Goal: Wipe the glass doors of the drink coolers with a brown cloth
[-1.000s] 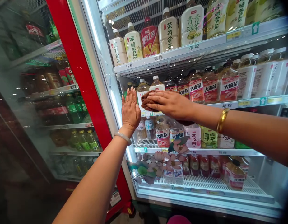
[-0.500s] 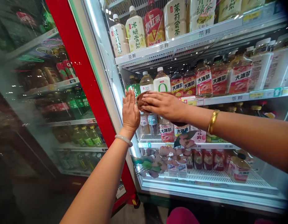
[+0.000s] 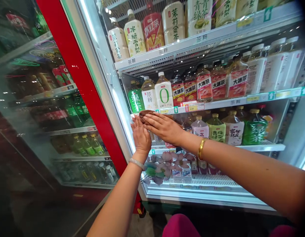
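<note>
My right hand (image 3: pixel 163 126) presses a brown cloth (image 3: pixel 145 115) against the glass door of a lit drinks cooler, and its fingers lie over the cloth. My left hand (image 3: pixel 141 136) rests flat on the glass just left of it, fingers up and its palm facing the door. The cloth is bunched near the fingertips of both hands, and much of it is hidden under the right hand. Flower stickers (image 3: pixel 167 166) are on the glass below the hands. Behind the glass stands a white bottle with a green zero (image 3: pixel 163 93).
Shelves of bottled drinks (image 3: pixel 204 84) fill the cooler. A red door frame (image 3: pixel 85 82) runs down the left, beside another cooler with green bottles (image 3: pixel 80 144). My pink-clad knee (image 3: pixel 180 227) shows at the bottom edge.
My right hand and the cloth have moved down the glass. My left hand is slightly lower too, and the view has shifted, showing more bottles at the right.
</note>
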Demonstrator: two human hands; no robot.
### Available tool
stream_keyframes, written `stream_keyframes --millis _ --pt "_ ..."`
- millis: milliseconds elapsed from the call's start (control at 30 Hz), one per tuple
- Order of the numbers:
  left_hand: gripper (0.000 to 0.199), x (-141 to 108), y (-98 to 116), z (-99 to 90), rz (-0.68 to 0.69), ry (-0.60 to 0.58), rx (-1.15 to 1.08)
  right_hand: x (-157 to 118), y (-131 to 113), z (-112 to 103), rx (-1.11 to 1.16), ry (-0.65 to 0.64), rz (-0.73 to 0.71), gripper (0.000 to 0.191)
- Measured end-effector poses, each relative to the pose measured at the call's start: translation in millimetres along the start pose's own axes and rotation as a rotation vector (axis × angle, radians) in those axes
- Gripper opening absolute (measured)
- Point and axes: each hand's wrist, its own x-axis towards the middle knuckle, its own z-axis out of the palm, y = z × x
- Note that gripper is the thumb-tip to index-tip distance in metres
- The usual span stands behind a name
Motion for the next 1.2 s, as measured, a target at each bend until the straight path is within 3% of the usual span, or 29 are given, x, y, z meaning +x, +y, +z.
stream_keyframes --millis 100,200,367,467,533,633,767,867,967,1067,1200 --pt "0.068 8 26 13.5 -0.092 -0.017 0.035 -6 13 -11 0.015 0.023 0.046 0.041" --pt "0.066 16 39 22.3 -0.219 0.060 0.022 2 4 0 0.048 0.058 0.148 0.043" --pt "0.064 -19 38 23.1 -0.328 0.126 0.004 -17 -22 15 0.069 0.056 0.089 0.042" --pt "0.062 -45 45 30.5 -0.305 0.132 -0.012 -42 -11 0 0.060 0.054 -0.005 0.040" --pt "0.061 -50 52 42.1 -0.211 0.127 -0.022 -52 0 -10 0.015 0.086 0.026 0.043" --pt "0.060 -42 64 59.5 -0.115 0.158 0.000 -54 3 -11 -0.047 0.191 0.162 0.043" --pt "0.060 -27 83 69.4 -0.127 0.235 0.001 -66 -3 -8 -0.038 0.256 0.211 0.045" --pt "0.061 -24 104 78.6 -0.036 0.177 -0.003 -97 3 -25 -0.016 0.234 0.267 0.046" --pt "0.062 -26 129 94.0 -0.022 0.108 0.042 -122 13 -41 -0.055 0.314 0.405 0.045" --pt "0.063 -28 145 106.7 -0.069 0.123 0.049 -126 12 -40 -0.077 0.407 0.508 0.042" --pt "0.063 -32 155 114.7 -0.049 0.143 0.019 -139 7 -36 -0.030 0.409 0.481 0.040"
